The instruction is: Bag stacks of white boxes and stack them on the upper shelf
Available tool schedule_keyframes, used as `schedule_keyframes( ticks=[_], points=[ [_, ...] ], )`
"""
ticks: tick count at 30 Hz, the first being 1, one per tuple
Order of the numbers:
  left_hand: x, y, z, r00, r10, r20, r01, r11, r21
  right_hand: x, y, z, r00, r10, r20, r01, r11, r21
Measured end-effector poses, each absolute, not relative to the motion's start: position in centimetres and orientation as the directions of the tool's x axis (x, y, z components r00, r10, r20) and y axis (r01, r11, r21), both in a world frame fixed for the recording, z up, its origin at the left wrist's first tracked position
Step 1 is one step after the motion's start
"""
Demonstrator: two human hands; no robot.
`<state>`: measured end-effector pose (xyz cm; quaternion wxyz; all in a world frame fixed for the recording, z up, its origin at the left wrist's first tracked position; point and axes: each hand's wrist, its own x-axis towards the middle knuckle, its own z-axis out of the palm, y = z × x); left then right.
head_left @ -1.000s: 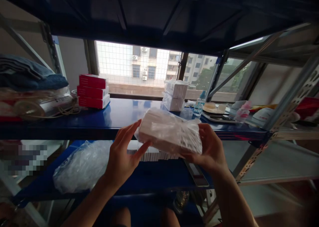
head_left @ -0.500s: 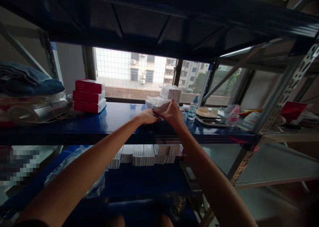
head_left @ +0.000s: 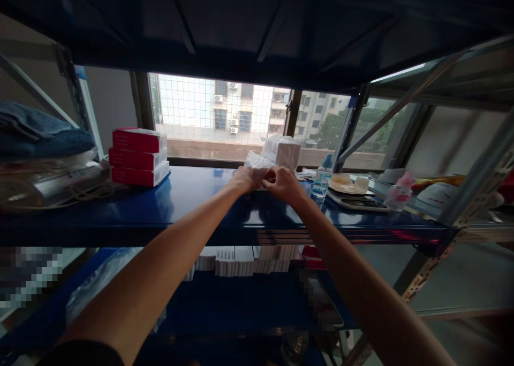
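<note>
A white packet in crinkled clear plastic (head_left: 259,161) sits on the blue shelf between my two hands. My left hand (head_left: 243,180) is closed on its left side, fingertips hidden behind the plastic. At its front right, my right hand (head_left: 283,184) has thumb and fingers curled in a pinch on the packet. Directly behind stands a white box in clear plastic (head_left: 288,154), close to the packet; whether they touch is hidden.
Red-and-white boxes (head_left: 138,157) are stacked at left, near folded denim (head_left: 40,133). To the right are a blue-capped spray bottle (head_left: 321,178), a scale (head_left: 359,201) and a pink-topped bottle (head_left: 399,192). A shelf above hangs low; white boxes (head_left: 243,261) line the shelf below.
My hands have come from close together to either side of the packet, the right one turning flatter with its fingers curled. The view has shifted slightly.
</note>
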<state>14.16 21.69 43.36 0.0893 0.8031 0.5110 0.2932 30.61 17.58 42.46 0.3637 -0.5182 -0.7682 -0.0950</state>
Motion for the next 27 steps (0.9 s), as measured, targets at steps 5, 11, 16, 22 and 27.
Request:
schedule_keyframes(
  ticks=[5, 11, 16, 22, 27],
  points=[
    [14.4, 21.9, 44.1, 0.314, 0.899, 0.303, 0.810, -0.421, 0.409, 30.3, 18.2, 40.4, -0.392, 0.734, 0.554, 0.837, 0.535, -0.116],
    [13.0, 18.7, 45.4, 0.355, 0.917, 0.180, 0.775, -0.396, 0.492, 31.2, 16.9, 40.8, -0.477, 0.700, 0.531, 0.794, 0.602, -0.082],
    [8.7, 7.7, 42.0, 0.409, 0.618, 0.671, 0.508, -0.766, 0.395, 29.7, 11.8, 41.5, -0.222, 0.461, 0.859, 0.770, 0.624, -0.136],
    [2.2, -1.8, 29.5, 0.346, 0.683, 0.643, 0.463, -0.721, 0.516, 25.3, 2.4, 32.4, -0.103, 0.053, 0.993, 0.518, 0.855, 0.008],
    [-1.6, 1.7, 18.4, 0.012, 0.838, 0.546, 0.647, -0.423, 0.635, 20.6, 4.5, 21.0, -0.331, 0.677, 0.658, 0.392, 0.733, -0.557]
  ],
)
